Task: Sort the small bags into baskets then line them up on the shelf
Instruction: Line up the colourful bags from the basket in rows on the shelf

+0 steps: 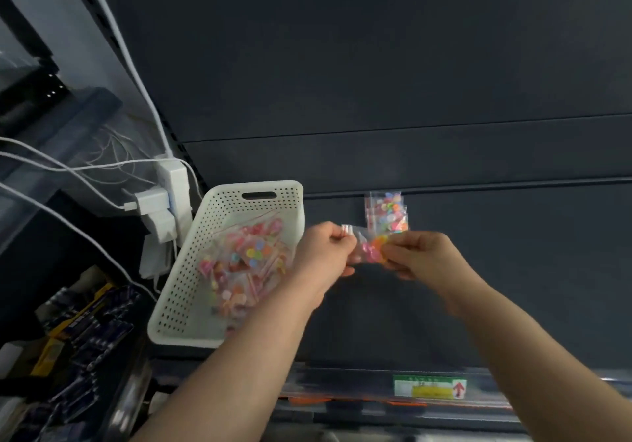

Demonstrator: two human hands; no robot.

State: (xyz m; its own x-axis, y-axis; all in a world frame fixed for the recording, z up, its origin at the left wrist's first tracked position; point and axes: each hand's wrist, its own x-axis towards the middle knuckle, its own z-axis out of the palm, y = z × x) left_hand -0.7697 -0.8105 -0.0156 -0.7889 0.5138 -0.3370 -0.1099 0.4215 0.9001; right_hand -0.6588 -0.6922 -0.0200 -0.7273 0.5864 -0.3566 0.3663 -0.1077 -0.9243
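A white perforated basket [191, 280] sits on the dark shelf [496, 270] at the left, with several small clear bags of colourful beads [249, 260] inside. To its right a few bags [388, 210] stand upright against the shelf's back panel. In front of them my left hand [325, 253] and my right hand [422, 256] hold one small bag [371, 250] between them. The left pinches its clear top end; the right pinches the bead-filled end.
A white power strip with adapters and cables [167, 198] hangs just left of the basket. Dark boxes with yellow packaging [78, 322] lie at the lower left. The shelf's front edge carries a green and yellow price label [429, 387].
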